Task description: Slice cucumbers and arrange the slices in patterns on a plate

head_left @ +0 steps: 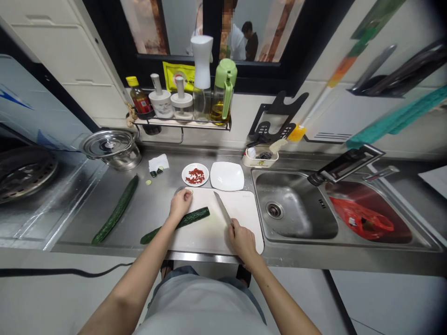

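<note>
In my right hand (242, 239) is the handle of a kitchen knife (222, 208), its blade pointing away from me over the white cutting board (240, 204). My left hand (180, 204) is closed at the board's far left edge, pinching what looks like a small pale cucumber slice (190, 191). Beneath my left wrist a cut cucumber (193, 217) lies at a slant, partly on the board and partly on the counter. A whole cucumber (117, 209) rests farther left. Beyond the board are a small plate (185, 180) of red chopped bits and an empty white square plate (226, 176).
Cucumber scraps (156, 172) lie by a white paper (159, 162). A lidded steel pot (122, 153) stands back left. To the right is a sink (296, 223) with a red plastic bag (363, 218) in its second basin. A shelf (181, 123) holds bottles and jars.
</note>
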Demonstrator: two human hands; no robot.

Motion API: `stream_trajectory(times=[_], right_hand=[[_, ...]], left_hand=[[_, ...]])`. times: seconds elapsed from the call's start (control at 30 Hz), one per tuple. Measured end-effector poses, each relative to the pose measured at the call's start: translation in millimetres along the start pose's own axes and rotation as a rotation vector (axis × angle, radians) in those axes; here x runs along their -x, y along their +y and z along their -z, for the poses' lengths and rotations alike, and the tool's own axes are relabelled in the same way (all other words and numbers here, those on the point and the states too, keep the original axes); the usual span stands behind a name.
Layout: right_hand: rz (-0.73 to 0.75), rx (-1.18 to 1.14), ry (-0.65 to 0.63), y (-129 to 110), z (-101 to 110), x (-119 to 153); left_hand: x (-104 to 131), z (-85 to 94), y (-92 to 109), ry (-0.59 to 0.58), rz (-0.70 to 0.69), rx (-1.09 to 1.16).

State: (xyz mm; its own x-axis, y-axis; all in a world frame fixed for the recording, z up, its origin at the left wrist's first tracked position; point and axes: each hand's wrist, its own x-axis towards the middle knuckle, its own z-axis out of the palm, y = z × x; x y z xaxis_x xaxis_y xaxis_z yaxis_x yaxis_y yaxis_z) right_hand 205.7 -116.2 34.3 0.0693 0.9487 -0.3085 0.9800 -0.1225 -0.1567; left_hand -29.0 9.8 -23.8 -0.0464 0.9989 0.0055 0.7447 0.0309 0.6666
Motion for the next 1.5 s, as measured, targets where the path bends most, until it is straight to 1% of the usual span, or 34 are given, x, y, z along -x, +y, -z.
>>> stream_trajectory(times=[0.07,0.17,0.23,0.33,0.5,0.67,0.8,1.07,1.3,1.5], right_hand=[[-0.015,-0.018,-0.031,-4,2,-1],[-0.008,-0.027,-0.066,-10,5,-1],[0.011,-0.023,-0.081,-14,6,-2],[0.034,-0.014,-0.092,-23,9,-3],[0.063,-0.033,-0.098,-36,11,-4],[0.076,-0.033,-0.089,-42,12,-7],[0.084,-0.033,-0.098,-44,12,-9],[0.088,-0.034,-0.097,-47,10,-9],[0.087,-0.036,-0.095,-47,9,-8],[0.091,-0.040,-0.102,-47,9,-8]], left_hand=[[19,-0.4,7,-0.008,-0.144,0.015],[45,-2.4,16,-0.067,-0.362,-0.019],[56,-4.7,18,-0.090,-0.454,-0.046],[61,-8.6,15,-0.083,-0.529,-0.078],[59,-13.3,8,-0.084,-0.550,-0.109],[58,-16.4,5,-0.110,-0.543,-0.106],[58,-18.1,3,-0.122,-0.550,-0.109],[57,-20.9,1,-0.106,-0.569,-0.119],[58,-18.9,4,-0.116,-0.566,-0.091],[58,-18.4,5,-0.111,-0.569,-0.121]])
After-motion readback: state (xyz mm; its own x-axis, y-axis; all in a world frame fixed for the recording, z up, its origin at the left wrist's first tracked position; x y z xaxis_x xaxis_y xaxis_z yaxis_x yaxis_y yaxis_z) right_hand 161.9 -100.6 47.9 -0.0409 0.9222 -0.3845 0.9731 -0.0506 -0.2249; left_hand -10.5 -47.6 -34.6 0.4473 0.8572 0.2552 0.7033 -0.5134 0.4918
